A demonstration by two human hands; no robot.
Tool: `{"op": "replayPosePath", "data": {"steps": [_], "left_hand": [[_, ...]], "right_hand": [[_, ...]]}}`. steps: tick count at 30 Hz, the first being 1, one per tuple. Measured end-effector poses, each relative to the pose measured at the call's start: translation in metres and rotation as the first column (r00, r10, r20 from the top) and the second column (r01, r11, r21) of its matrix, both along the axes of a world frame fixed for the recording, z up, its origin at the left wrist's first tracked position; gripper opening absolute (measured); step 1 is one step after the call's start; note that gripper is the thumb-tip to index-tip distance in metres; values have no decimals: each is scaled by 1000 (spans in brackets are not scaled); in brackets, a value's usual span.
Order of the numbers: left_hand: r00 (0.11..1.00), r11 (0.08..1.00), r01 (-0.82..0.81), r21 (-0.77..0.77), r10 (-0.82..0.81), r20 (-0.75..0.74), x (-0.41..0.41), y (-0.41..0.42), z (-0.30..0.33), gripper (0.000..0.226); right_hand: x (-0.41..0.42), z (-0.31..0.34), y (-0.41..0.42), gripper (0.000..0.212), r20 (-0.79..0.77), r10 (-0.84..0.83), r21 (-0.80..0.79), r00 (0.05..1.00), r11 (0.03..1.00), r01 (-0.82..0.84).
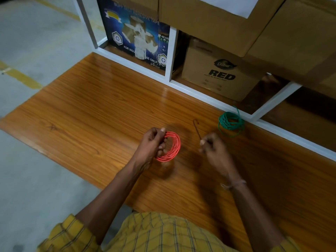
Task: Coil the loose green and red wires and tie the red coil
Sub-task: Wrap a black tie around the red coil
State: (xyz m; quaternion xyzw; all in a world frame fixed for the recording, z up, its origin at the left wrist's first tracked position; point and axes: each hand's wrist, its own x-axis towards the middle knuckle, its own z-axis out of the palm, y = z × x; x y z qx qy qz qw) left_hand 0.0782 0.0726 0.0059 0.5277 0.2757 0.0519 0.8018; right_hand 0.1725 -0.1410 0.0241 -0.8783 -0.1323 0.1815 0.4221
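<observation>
The red wire [173,148] is wound into a round coil, held upright just above the wooden table [87,113]. My left hand [154,142] grips the coil's left side, thumb on top. My right hand [211,146] is to the coil's right, fingers pinched on a thin dark tie wire [197,129] that sticks up and away with a hooked end. The green wire [231,121] lies coiled on the table at the back right, one loose end curling up against the white shelf frame. Neither hand touches it.
A white shelf frame [200,96] runs along the table's far edge. Behind it stand a blue adhesive tape box [134,33] and a brown carton marked RED [220,73], with more cartons above. Grey floor with yellow lines lies to the left.
</observation>
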Motion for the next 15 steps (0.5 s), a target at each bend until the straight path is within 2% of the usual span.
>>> {"op": "replayPosePath", "data": {"steps": [1,3,5,7,9,15], "left_hand": [[1000,1000,4,15,-4,-7,1,0,0,24],[1000,1000,15,26,-15,-21,4,0,-2,25],[999,999,33,30,-32,-21,7,-1,-2,27],[999,997,44,65,-43,-18,9,-3,-1,27],[999,990,49,129,-48,-15,11,-5,0,27],[997,950,83,301,-81,-21,12,-8,-2,28]], "right_hand": [[-4,21,-5,2,-5,64,64,998,996,-63],[-10,58,-11,2,83,224,82,971,970,-230],[-13,76,-14,5,195,374,-28,907,926,-376],[-14,76,-13,11,272,481,-182,834,876,-446],[-14,70,-9,13,308,504,-254,807,861,-441],[-20,55,10,4,411,436,-333,800,889,-314]]}}
